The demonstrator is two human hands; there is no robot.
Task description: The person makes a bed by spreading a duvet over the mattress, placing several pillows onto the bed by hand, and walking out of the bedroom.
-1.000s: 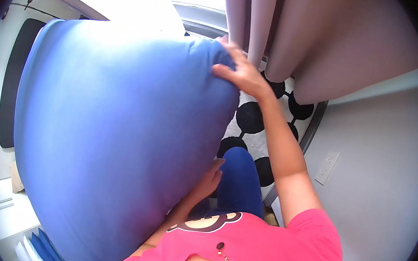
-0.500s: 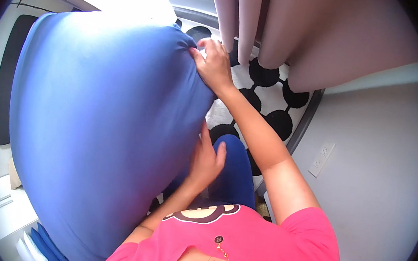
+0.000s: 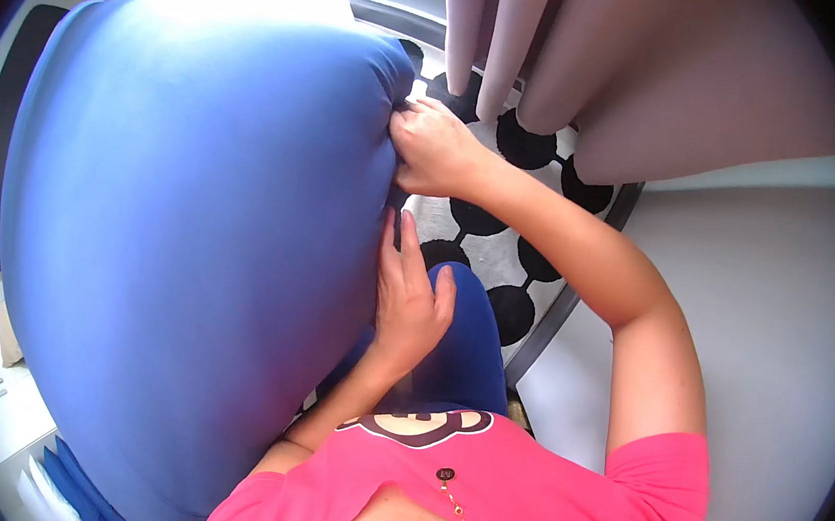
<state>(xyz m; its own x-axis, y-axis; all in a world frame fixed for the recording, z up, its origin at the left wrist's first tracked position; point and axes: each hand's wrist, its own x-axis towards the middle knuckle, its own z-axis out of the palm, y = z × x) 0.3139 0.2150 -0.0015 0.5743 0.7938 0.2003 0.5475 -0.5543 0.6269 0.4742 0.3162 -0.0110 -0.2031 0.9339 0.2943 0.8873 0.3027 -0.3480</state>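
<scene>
A large mattress-like block in a smooth blue cover (image 3: 201,210) stands tilted on its side and fills the left half of the view. My right hand (image 3: 433,147) is closed on the cover at the upper right edge, where the fabric gathers in folds. Below it, my left hand (image 3: 414,295) lies against the same edge with its fingers stretched out and the thumb apart. The underside of the block is hidden from view.
Grey-pink curtains (image 3: 647,72) hang at the upper right. A white rug with black circles (image 3: 508,314) covers the floor. A pale wall (image 3: 736,291) runs along the right. At the lower left are a white cabinet (image 3: 6,407) and folded blue cloths (image 3: 79,484).
My right hand has moved from lying on the upper corner to a closed grip on the cover's edge, lower down. My left hand has risen along the edge.
</scene>
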